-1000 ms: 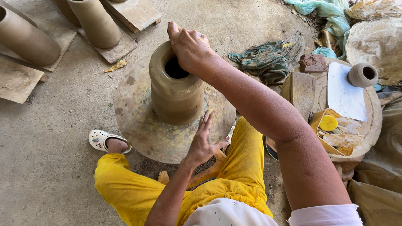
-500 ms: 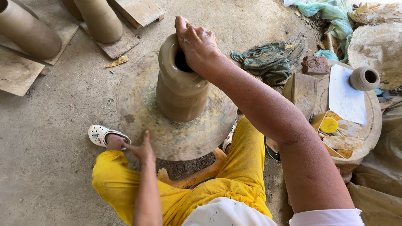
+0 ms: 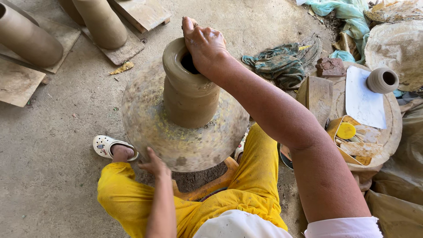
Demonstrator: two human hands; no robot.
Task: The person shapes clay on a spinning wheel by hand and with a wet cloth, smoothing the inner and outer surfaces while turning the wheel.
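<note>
From the head camera, a flat white sheet [image 3: 363, 98] lies at about three o'clock on a round board [image 3: 394, 128], rectangular and blank as far as can be seen, with a small clay cup [image 3: 382, 80] lying tipped on its upper corner, its mouth facing right, and a yellow disc [image 3: 346, 131] just beside its lower left corner. At the centre stands a raw clay pot [image 3: 187, 86], a tall cylinder with its long axis upright and its open mouth pointing up toward the camera, seated in the middle of a round speckled wheel [image 3: 150, 128]. The right hand [image 3: 203, 44] reaches in from five o'clock with a nearly straight forearm, wrist bent over the pot's rim at its one o'clock side, fingers curled down into the mouth and thumb outside, pinching the wall. The left hand [image 3: 154, 164] comes up from six o'clock, fingers loosely closed against the wheel's near edge at seven o'clock, touching it; whether it truly grips cannot be told. Two more clay cylinders [image 3: 103, 22] stand on wooden boards [image 3: 125, 48] at eleven o'clock.
</note>
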